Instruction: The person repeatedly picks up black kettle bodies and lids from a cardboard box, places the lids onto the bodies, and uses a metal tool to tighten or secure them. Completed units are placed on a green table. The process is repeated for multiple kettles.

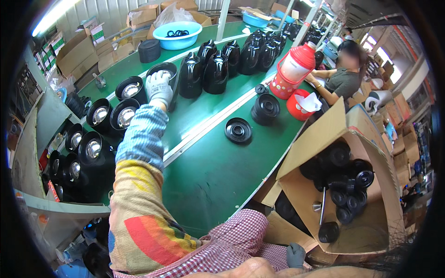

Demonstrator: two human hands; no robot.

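My left hand [159, 88], in a pale grey work glove, reaches forward over the green work surface. Its fingers close over the near rim of a black vacuum flask body [172, 70], whose open end faces me. Beside it stand more black flask bodies [124, 118] with shiny silver liners showing in their open ends. To the right of the held one, several glossy black flask shells [190, 76] stand upright. Low in the view, by the checked cloth, only a small grey gloved part of my right hand [295, 255] shows; its fingers are mostly hidden.
A black round part [238, 130] and a stack of such parts [265, 109] lie on the green surface [199, 185]. A red flask [293, 69] and red tub [301, 105] stand beyond. An open carton [315, 143] holds black parts. A co-worker [345, 78] sits at the far right.
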